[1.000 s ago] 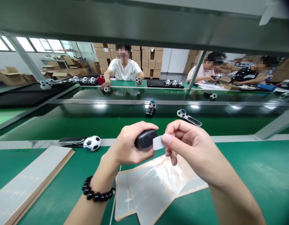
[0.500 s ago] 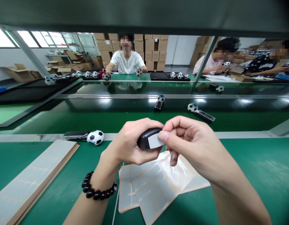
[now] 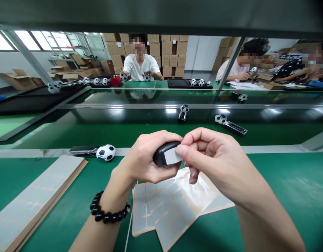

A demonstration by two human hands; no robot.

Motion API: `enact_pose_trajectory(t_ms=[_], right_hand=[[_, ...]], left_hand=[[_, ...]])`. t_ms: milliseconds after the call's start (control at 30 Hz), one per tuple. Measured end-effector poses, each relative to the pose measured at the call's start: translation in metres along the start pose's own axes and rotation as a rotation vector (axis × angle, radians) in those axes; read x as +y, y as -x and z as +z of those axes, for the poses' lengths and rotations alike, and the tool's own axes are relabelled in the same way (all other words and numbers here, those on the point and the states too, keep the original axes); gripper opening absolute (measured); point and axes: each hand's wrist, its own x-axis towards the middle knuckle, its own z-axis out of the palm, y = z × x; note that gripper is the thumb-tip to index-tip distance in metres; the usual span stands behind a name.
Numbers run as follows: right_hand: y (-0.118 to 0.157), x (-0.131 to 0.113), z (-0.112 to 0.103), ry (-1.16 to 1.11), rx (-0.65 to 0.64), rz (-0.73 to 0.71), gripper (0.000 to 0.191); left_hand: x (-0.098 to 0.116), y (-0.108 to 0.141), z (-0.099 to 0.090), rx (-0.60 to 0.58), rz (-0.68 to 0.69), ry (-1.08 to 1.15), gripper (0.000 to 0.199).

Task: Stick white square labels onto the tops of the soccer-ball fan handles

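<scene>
My left hand (image 3: 144, 159) grips a dark, rounded plastic casing (image 3: 163, 154), its fingers wrapped around the body. My right hand (image 3: 212, 161) pinches a grey pad (image 3: 174, 156) against the casing's end, between thumb and fingers. Below both hands, a tan-backed sheet of grey adhesive pads (image 3: 172, 206) lies on the green bench mat (image 3: 282, 182). A stack of similar sheets (image 3: 38, 199) rests to the left. A football-patterned toy (image 3: 106, 152) with a black body (image 3: 84, 151) sits on the bench's pale rail, beyond my left hand.
A glass shelf (image 3: 151, 96) runs across the bench, with more football toys (image 3: 184, 112) beneath it. Beyond it, co-workers (image 3: 140, 59) sit handling similar toys, with black trays and stacked cardboard boxes behind. A grey overhead beam (image 3: 161, 14) crosses the top.
The grey pad has moved from beside the casing onto its end, pressed there by my right hand. The view has tilted slightly, and the co-worker opposite has lifted the toys.
</scene>
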Motion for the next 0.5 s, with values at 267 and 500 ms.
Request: enact_pose_trajectory(t_ms=[267, 500], right_hand=[[-0.0001, -0.0008, 0.0003, -0.003, 0.001, 0.005, 0.012], [-0.0006, -0.0001, -0.0042, 0.034, -0.038, -0.014, 0.015]], left_hand=[[0.0016, -0.0009, 0.0003, 0.002, -0.011, 0.001, 0.031], [-0.0007, -0.0008, -0.0011, 0.003, 0.012, 0.004, 0.032]])
